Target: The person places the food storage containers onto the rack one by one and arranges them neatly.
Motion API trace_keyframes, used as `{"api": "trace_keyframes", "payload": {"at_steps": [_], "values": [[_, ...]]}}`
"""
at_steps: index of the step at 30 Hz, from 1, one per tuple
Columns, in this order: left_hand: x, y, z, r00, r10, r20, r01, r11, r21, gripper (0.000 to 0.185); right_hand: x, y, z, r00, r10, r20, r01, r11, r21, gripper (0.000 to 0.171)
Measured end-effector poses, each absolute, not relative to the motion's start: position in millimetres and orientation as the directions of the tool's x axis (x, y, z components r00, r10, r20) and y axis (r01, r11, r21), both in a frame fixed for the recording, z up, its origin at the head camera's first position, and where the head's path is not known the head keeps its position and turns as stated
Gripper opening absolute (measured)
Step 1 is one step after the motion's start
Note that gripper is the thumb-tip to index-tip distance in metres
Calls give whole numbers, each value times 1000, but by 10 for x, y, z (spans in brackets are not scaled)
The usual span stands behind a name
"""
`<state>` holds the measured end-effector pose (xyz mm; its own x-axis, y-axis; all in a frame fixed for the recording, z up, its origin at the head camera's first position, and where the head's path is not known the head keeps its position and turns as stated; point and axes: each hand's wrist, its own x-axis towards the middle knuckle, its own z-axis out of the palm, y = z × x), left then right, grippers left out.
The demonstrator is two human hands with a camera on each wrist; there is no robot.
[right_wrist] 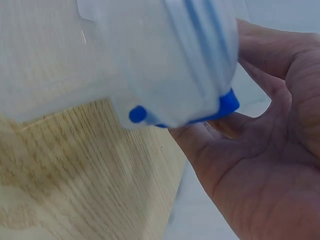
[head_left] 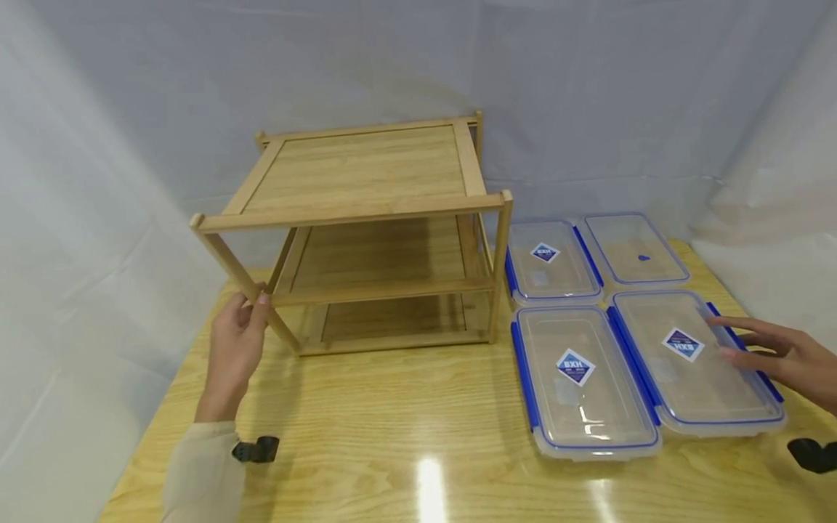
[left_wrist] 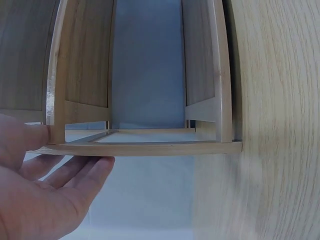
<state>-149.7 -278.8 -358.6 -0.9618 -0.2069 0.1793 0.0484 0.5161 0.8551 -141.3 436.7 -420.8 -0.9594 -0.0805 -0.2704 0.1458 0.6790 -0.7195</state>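
At the left, my left hand grips the front left post of a wooden three-tier shelf rack. Thumb and fingers lie on either side of that post in the left wrist view, beside a shelf's edge. Over at the right, my right hand holds the right edge of a clear food container with a blue-trimmed lid and blue side latches. A blurred corner of the container, with a blue latch, shows in the right wrist view and hides my fingertips.
A second clear container lies close beside the held one. Behind them are another latched container and a clear container with a small blue tab. Everything stands on a wood-grain table; pale sheeting hangs behind and at the sides.
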Motion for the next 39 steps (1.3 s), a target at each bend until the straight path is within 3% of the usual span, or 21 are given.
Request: {"api": "trace_keyframes", "payload": {"at_steps": [5,15,23,39], "values": [[-1504,-2784,-3589,-959,-226,171,25,533,846,55,-1439,4383,-4220,-942,-79,-327,206,631,-748,76],[-1535,-2793,-3621,-953,-238,190,44,511,858,51,-1381,4464,-4294,-970,-98,-224,120,608,-785,64],[-1531,-2789,-3627,-949,-241,204,48,527,849,49,-1402,4476,-4333,-969,-50,-243,154,645,-749,69],[-1524,-2802,-3628,-957,-230,175,35,508,861,52,-1303,4541,-4235,-982,5,-186,155,579,-800,64]]}}
